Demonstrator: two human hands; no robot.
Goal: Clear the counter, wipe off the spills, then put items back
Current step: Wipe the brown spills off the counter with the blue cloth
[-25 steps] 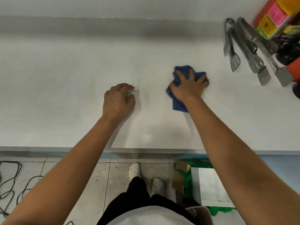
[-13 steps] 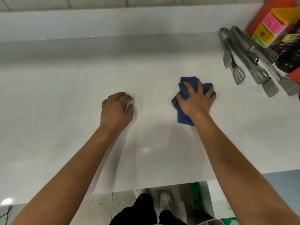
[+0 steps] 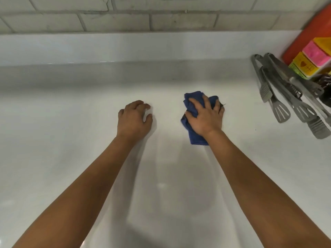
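Observation:
A crumpled blue cloth (image 3: 195, 138) lies on the white counter (image 3: 71, 140), right of the middle. My right hand (image 3: 206, 117) presses down on it with spread fingers and covers most of it. My left hand (image 3: 133, 120) rests on the bare counter a hand's width to the left, fingers bent with their tips on the surface, holding nothing. No spill shows on the counter around the cloth.
Several metal tongs (image 3: 279, 97) lie at the right. Behind them are colourful boxes (image 3: 311, 59), a dark bottle (image 3: 324, 83) and an orange board (image 3: 308, 33). A white backsplash and tiled wall (image 3: 125, 18) close off the back.
My right hand slid the cloth slightly right, then back left, away from the tongs. The left hand stayed put. The view tilted up, so the floor has dropped out of sight.

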